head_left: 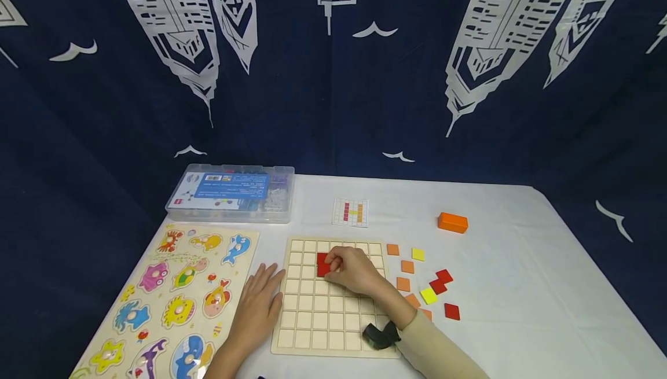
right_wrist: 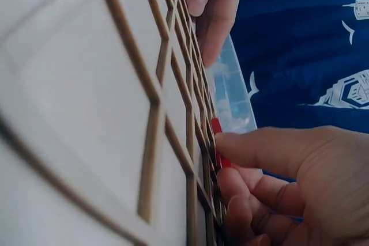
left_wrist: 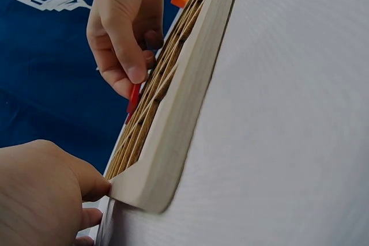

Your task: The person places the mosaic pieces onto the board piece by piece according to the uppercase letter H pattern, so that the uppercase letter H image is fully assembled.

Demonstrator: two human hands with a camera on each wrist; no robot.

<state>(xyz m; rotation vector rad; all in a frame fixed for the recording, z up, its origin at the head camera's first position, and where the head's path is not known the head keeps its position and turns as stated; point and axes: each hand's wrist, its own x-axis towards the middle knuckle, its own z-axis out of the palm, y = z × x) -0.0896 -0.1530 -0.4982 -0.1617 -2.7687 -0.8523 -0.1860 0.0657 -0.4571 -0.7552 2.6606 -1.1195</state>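
A pale wooden grid board [head_left: 302,321] lies flat on the white table. Over its upper part, my right hand [head_left: 354,272] pinches a red square tile [left_wrist: 134,99] between thumb and fingertips. Red [head_left: 322,258] shows in the cells right at those fingertips in the head view; the hand covers part of it. At the board's left edge rests my left hand [head_left: 257,306], fingers straight and relaxed, holding nothing. In the left wrist view its fingertips touch the board's corner.
Loose orange tiles [head_left: 403,284], yellow tiles [head_left: 429,295] and red tiles [head_left: 452,312] lie right of the board. Behind it are a pattern card [head_left: 351,212] and an orange block [head_left: 453,223]. A sea-animal puzzle board [head_left: 179,309] and a clear plastic case [head_left: 229,194] stand left.
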